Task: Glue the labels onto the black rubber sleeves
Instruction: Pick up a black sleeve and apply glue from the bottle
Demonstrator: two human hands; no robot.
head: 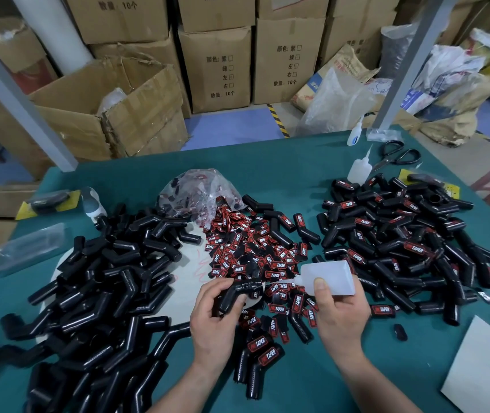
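My left hand point(214, 315) grips a bent black rubber sleeve point(239, 293) just above the green table point(297, 162). My right hand point(340, 314) holds a translucent white glue bottle point(331, 277) tipped sideways, its nozzle pointing left at the sleeve's upper end. Loose red and black labels point(246, 254) lie heaped in the middle, spilling from a clear plastic bag point(200, 190). A large pile of bare black sleeves point(104, 281) fills the left side. Sleeves carrying labels point(401, 239) are piled on the right.
Two more glue bottles point(358, 171) and black-handled scissors point(398, 156) lie at the far right of the table. White cardboard point(482, 371) sits at the near right corner. Packaged items point(47, 202) lie at the far left. Cardboard boxes point(217, 67) and bags stand behind.
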